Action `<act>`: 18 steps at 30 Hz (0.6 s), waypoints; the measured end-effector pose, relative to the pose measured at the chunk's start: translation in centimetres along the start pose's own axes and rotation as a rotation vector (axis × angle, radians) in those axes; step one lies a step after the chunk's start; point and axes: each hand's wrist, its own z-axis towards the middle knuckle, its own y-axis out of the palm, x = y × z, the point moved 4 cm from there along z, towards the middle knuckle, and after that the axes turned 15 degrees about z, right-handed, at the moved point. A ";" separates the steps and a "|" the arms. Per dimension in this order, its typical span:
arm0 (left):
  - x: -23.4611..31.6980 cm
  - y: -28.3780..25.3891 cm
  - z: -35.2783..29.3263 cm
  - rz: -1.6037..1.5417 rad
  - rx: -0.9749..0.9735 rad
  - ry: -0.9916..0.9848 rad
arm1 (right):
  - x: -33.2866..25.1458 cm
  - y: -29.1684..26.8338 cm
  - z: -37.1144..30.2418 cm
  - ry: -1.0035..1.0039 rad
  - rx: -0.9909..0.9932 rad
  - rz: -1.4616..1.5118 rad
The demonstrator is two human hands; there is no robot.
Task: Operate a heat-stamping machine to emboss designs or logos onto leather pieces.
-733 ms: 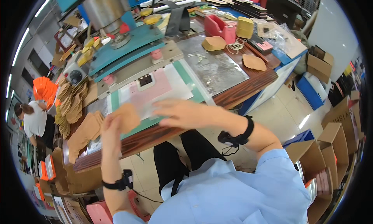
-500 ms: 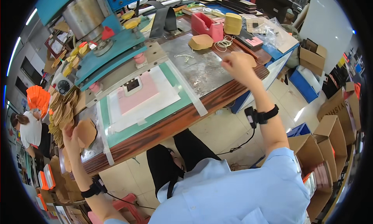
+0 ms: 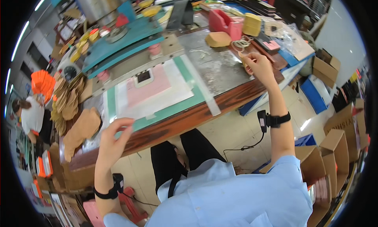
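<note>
My right hand (image 3: 260, 69) is closed in a pinch on a tan flat piece (image 3: 246, 65), above the right end of the table. My left hand (image 3: 115, 142) hangs at the table's front edge, thumb and fingers apart, nothing between them. To its left lies a tan cut-out shape (image 3: 82, 130) with a wavy outline. Between the hands, a green mat (image 3: 202, 97) carries white sheets (image 3: 181, 95), a pink sheet (image 3: 159, 85) and a small white frame (image 3: 149, 83) with a dark centre, all in front of the teal press (image 3: 122, 49).
Beyond the right hand are a yellow block (image 3: 252, 25), another yellow block (image 3: 218, 39), a red tape dispenser (image 3: 226, 24) and a loop of cord (image 3: 241, 43). Stacked brown pieces (image 3: 69, 103) stand left of the press. Cardboard boxes (image 3: 332, 148) stand at right; another person (image 3: 33, 116) is far left.
My left hand has moved right, away from the tan cut-out, its fingers apart. The right hand has turned and now pinches the tan flat piece, lifted off the table. The view has shifted slightly.
</note>
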 end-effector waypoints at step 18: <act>1.1 5.4 4.1 0.687 0.157 0.507 | -8.6 21.0 -10.0 -0.707 -0.961 -0.335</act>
